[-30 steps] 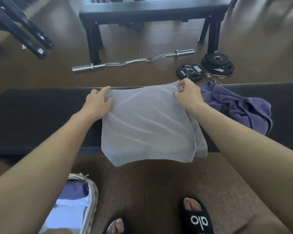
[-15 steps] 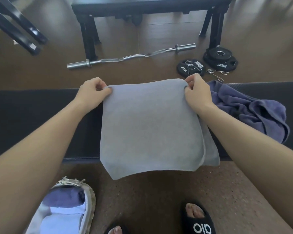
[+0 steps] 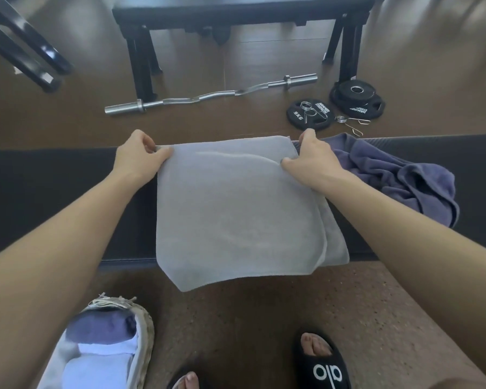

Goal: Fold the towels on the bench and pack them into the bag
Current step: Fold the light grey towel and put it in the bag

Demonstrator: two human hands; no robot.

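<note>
Grey towel (image 3: 236,209), folded double, is lying across the black worktop (image 3: 54,192) at its middle, and its near portion is hanging over the worktop's near edge toward the floor. We are pinching its two far corners: our left hand (image 3: 136,157) is closing its grip on the far left corner, with the thumb on top of the cloth, and our right hand (image 3: 313,157) is closing its grip on the far right corner, thumb pressing on the upper layer. A lower layer is showing along the towel's right side. A purple towel (image 3: 404,178) is lying crumpled on the worktop just beside our right hand, toward the right end. The bag (image 3: 141,327) is standing open on the floor below the worktop's near edge, to the left, and is holding purple and white folded cloth. Beyond the far edge, a curl bar (image 3: 211,95) and weight plates (image 3: 334,106) are lying on the floor.
</note>
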